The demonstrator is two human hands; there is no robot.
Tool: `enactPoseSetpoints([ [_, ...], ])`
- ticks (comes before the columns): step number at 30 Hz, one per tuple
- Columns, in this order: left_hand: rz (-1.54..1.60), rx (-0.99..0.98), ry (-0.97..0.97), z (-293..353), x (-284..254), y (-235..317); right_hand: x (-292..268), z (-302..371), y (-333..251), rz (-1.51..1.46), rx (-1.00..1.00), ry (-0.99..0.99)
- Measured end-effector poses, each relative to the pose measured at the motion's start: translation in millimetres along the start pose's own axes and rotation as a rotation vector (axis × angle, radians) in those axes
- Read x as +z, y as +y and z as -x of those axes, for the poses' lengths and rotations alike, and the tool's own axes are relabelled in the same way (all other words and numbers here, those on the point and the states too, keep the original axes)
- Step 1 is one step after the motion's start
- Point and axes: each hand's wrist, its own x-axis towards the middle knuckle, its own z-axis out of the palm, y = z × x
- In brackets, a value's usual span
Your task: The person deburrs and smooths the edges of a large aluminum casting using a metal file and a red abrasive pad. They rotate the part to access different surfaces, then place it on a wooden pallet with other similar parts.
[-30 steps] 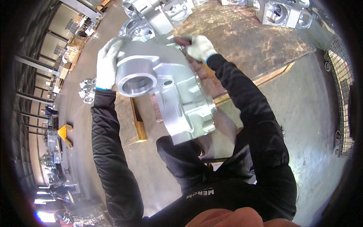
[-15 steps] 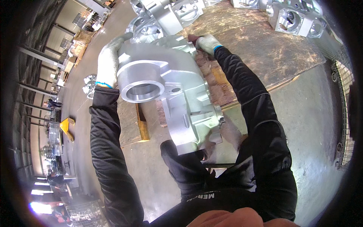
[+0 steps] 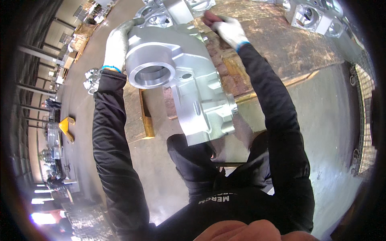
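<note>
One big silver casting, left hand gripping its edge. Right hand nearby, fingers curled I think, can't tell if holding anything. One yellow pallet jack.

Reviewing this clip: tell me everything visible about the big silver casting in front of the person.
The silver casting looks like bare metal, matte with bright highlights. A thick round collar with an open bore sits at its left; beside it is a small dark hole, and ribs and bosses line the right. It lies slantwise, its lower end toward the person. The gloved left hand touches its left side; the right hand appears apart. Its support is hidden.
</note>
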Motion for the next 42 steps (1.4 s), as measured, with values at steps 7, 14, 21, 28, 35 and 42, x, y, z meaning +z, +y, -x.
enactPoseSetpoints([
  [7, -0.155, 0.233, -0.016, -2, 0, -1, -12, 25, -28, 0.556, 0.202, -0.288],
  [14, -0.183, 0.178, 0.015, -4, -3, -15, -30, 93, 33, 0.366, 0.280, -0.284],
  [21, -0.148, 0.167, 0.012, -12, 0, -16, -75, 149, 18, 0.129, 0.323, -0.297],
  [28, -0.666, 0.526, 0.148, -3, -2, -22, -191, 229, 53, -0.264, 0.188, 0.342],
  [35, 0.075, 0.023, 0.195, -9, 9, -39, -305, 460, 209, -0.148, 0.823, 0.663],
  [42, 0.307, 0.216, 0.182, 13, 12, -21, -262, 655, 312, -0.043, 1.247, 0.608],
])
